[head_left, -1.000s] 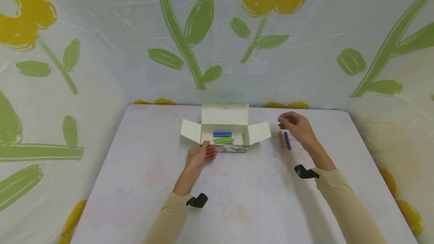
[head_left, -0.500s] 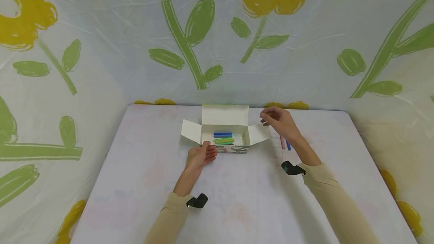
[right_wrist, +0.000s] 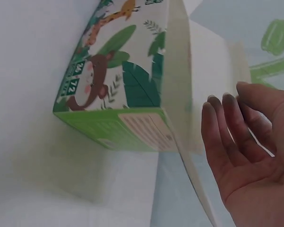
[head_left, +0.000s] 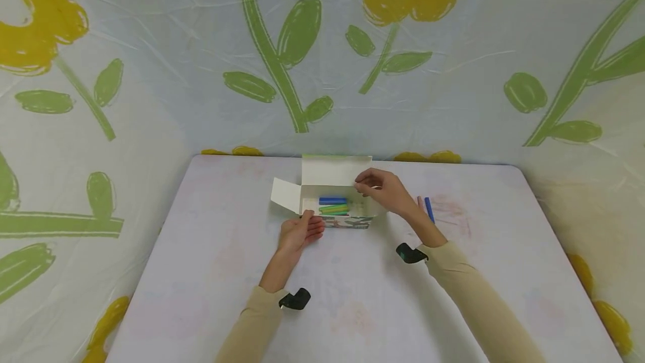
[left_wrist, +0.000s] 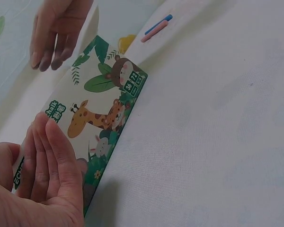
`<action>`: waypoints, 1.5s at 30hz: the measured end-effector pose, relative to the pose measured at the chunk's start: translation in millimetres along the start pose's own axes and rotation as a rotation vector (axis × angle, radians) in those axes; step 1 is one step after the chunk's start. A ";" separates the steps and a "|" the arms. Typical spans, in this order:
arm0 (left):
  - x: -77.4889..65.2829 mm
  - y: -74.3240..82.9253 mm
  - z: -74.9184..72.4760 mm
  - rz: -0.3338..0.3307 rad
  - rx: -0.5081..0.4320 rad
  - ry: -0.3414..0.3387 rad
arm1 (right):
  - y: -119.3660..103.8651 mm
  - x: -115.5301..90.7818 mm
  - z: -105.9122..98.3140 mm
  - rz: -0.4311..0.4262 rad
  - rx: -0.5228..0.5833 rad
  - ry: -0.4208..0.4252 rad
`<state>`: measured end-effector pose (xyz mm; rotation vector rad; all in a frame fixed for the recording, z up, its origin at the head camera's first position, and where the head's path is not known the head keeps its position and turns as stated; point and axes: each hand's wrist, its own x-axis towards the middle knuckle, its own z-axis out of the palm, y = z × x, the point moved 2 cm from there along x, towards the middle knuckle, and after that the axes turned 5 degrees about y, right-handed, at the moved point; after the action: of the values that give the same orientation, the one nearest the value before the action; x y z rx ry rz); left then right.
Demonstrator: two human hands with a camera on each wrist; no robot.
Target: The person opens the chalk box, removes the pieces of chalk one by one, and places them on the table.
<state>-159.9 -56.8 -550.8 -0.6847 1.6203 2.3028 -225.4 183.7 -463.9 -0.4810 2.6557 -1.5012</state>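
Head view: pale table [head_left: 191, 296] across the lower frame, with a flower-printed cloth [head_left: 468, 88] behind in the upper half.
Chalk box [head_left: 356, 223]: upright on the table just below the centre of the frame, with back flap [head_left: 335, 170] raised, left flap [head_left: 286, 195] spread outward.
Inside the box: blue chalk sticks [head_left: 332, 199] side by side, with green and yellow sticks [head_left: 334, 208] just below in the frame.
Left hand [head_left: 298, 233]: at the lower left of the box in the frame, gripping the front wall, thumb over the rim, fingers along the outside.
Right hand [head_left: 387, 189]: over the right end of the box, fingers loosely bent, thumb narrowly set near the index finger; contact between those two tips impossible to tell.
Loose chalk: pink stick [head_left: 420, 201] and blue stick [head_left: 429, 209] side by side on the table, right of the box in the frame.
Sleeves [head_left: 471, 282]: beige, from the bottom edge, with a black device at each wrist.
Left wrist view: giraffe print [left_wrist: 92, 118] on the box front, left of centre.
Right wrist view: green end panel [right_wrist: 97, 128] at centre left, fingertips at right against the white of the opened box.
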 end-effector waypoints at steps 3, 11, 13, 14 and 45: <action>0.2 0.8 0.6 0.002 -0.006 0.000 | 3.3 2.8 9.3 -0.026 -0.030 -0.013; 3.0 -0.6 0.0 0.007 -0.012 0.004 | 6.7 10.3 37.1 -0.115 -0.055 -0.115; 3.9 -1.3 -0.2 0.005 -0.013 0.002 | 6.8 11.8 43.1 -0.125 -0.069 -0.148; 4.1 -1.5 -0.4 0.004 -0.012 0.002 | 7.7 13.2 46.4 -0.129 -0.076 -0.165; 1.8 -0.6 2.1 0.013 -0.029 0.006 | -9.4 30.3 69.0 -0.118 -0.432 -0.488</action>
<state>-161.6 -54.8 -551.6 -0.6900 1.6014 2.3400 -238.3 113.2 -489.1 -0.9070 2.5588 -0.6858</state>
